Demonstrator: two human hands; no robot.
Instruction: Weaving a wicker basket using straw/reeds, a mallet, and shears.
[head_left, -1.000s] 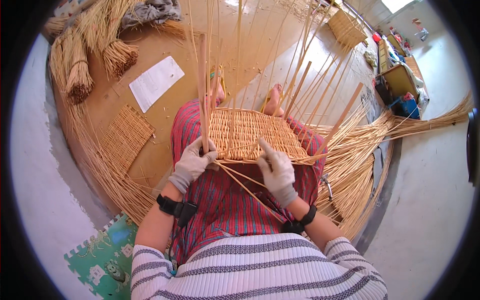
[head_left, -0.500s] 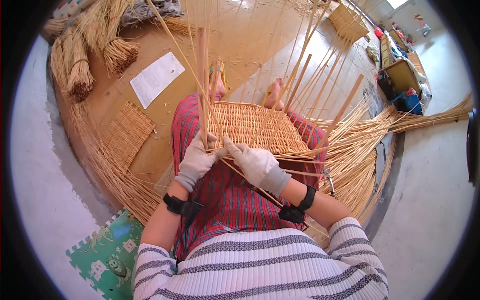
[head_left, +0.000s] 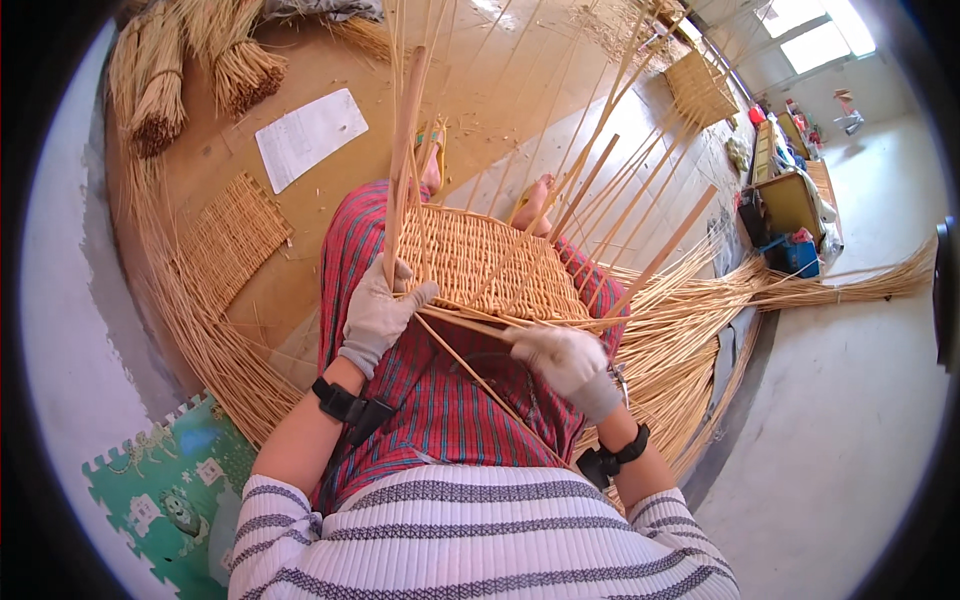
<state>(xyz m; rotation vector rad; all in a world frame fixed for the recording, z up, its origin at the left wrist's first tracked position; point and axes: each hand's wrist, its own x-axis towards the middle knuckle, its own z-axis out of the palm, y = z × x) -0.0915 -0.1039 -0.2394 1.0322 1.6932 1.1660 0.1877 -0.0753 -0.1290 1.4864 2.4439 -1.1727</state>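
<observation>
On my lap rests a woven wicker base [head_left: 495, 258], with long thin upright canes and several thicker wooden sticks standing along its edges. My gloved left hand [head_left: 378, 312] is closed round the base's near left corner, at the foot of a thick upright stick [head_left: 405, 150]. Along the near edge, a wicker strand [head_left: 465, 322] runs from the left fingers to my gloved right hand [head_left: 568, 362]. That hand is closed on the strand near the right part of the edge and slightly blurred. Another strand [head_left: 480, 385] slants down across my lap.
Long loose canes [head_left: 670, 350] are heaped to my right. At the far left lie tied cane bundles [head_left: 165, 95], a white sheet [head_left: 310, 138] and a flat woven panel [head_left: 232, 240]. A green foam mat [head_left: 170, 500] is near left; another woven basket [head_left: 702, 88] stands far right.
My right hand has moved right along the near edge, away from the left hand, drawing the strand with it. The left hand stays at the corner. The whole view has shifted slightly.
</observation>
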